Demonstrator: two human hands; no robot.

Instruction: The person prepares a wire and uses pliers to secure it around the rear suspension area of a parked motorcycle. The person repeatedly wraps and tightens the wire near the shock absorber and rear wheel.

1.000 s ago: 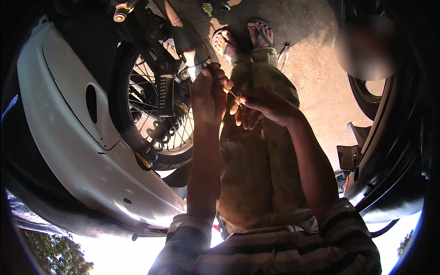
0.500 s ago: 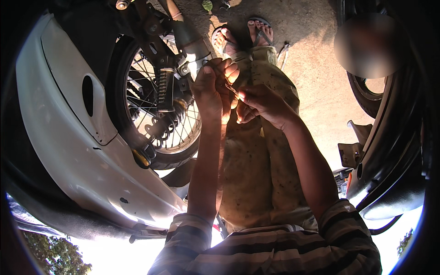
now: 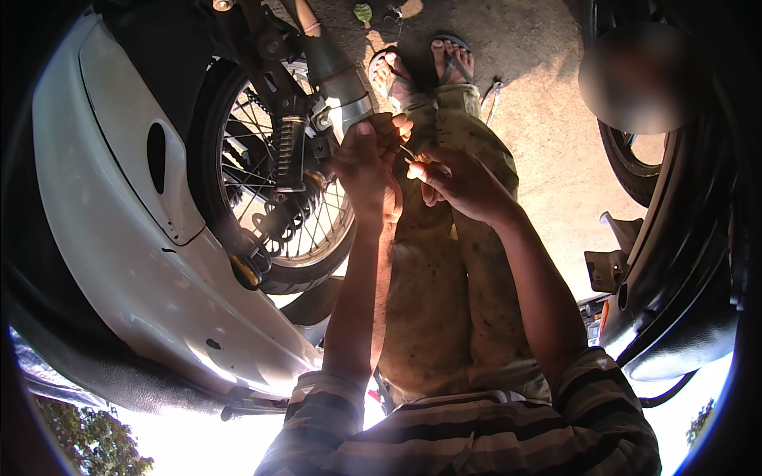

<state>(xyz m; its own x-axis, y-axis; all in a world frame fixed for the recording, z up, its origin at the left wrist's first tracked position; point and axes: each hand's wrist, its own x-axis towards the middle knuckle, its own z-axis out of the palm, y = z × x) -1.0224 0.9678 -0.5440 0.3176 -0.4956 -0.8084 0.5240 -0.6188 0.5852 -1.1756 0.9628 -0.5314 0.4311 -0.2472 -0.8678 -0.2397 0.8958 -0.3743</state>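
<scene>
In front of my legs, beside the motorcycle's rear wheel (image 3: pixel 317 230), both hands are raised close together. Thumb and fingers of my right hand (image 3: pixel 464 181) pinch a thin, wire-like piece (image 3: pixel 408 152), its end pointing toward the other palm; its exact kind is too small to tell. My left hand (image 3: pixel 369 165) is turned palm inward with the fingers curled and the thumb up. Whatever it may hold is hidden in the shadow of the fingers. Just beyond it is the silver exhaust muffler (image 3: pixel 345 91).
A white motorcycle side panel (image 3: pixel 151 262) fills the left, with a coil-spring shock absorber (image 3: pixel 287 155) by the wheel. Another motorcycle's dark body (image 3: pixel 675 278) stands at the right. A metal tool (image 3: pixel 493 99) lies on the ground beside my sandalled feet (image 3: pixel 452 62).
My right hand has turned slightly and drawn a little back from the left fingers, showing more of the thin piece. My left hand has shifted slightly; its fingers are more curled.
</scene>
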